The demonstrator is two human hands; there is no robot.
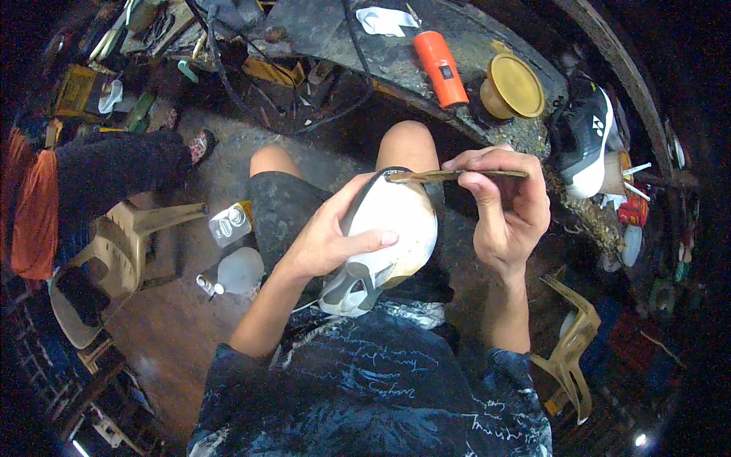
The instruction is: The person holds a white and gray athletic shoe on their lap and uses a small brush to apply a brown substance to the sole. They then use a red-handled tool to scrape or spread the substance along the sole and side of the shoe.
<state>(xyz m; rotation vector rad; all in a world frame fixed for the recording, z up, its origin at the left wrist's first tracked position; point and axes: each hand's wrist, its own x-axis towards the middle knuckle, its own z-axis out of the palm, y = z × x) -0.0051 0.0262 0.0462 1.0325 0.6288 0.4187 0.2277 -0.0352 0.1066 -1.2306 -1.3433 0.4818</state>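
Observation:
Over my lap my left hand [324, 240] grips a white shoe [400, 217] by its left side, thumb laid across the pale surface. The shoe has a dark rim at its far end, yellowish stains and a grey patterned part nearest my body. My right hand [510, 202] pinches a thin, flat brown stick-like tool [438, 176] between thumb and fingers. The tool's tip meets the dark rim at the shoe's far end. Whether anything coats that tip is too small to tell.
A dark bench [312, 30] ahead bears an orange cylindrical tool [440, 70], a gold round-topped container [515, 85] and a black-and-white shoe [590, 141]. Left are a whitish jug [241, 270], a beige plastic chair [122, 259] and what looks like another person's dark-trousered leg [126, 164].

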